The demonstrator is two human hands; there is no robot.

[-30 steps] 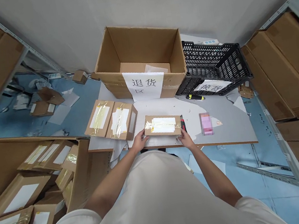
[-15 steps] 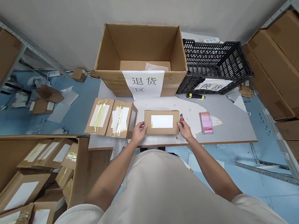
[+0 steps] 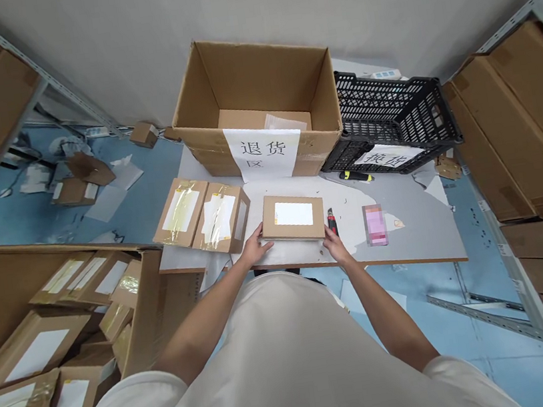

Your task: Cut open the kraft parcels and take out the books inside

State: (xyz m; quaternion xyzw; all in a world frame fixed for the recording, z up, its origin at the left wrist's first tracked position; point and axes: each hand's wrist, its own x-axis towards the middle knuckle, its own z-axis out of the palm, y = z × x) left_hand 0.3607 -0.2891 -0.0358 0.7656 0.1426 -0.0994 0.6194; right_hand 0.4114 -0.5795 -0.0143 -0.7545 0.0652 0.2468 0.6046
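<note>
A small brown cardboard box with a white label on top is at the middle of the white table, closed. My left hand grips its left near corner, fingers along the side and thumb toward the near face. At the right near corner, my right hand holds the box the same way, its fingers partly hidden. Just beyond my right hand lies a red and black box cutter. Two taped, labelled boxes, one beside the other, stand left of the held box.
Behind stands a large open carton with a paper sign, beside a black plastic crate. A yellow-black tool and a pink blurred item lie on the table. A big carton of parcels is at left.
The box has shifted slightly away from me and leftward and its tilt has changed. My thumbs have slid down from its top, and more of the box cutter shows.
</note>
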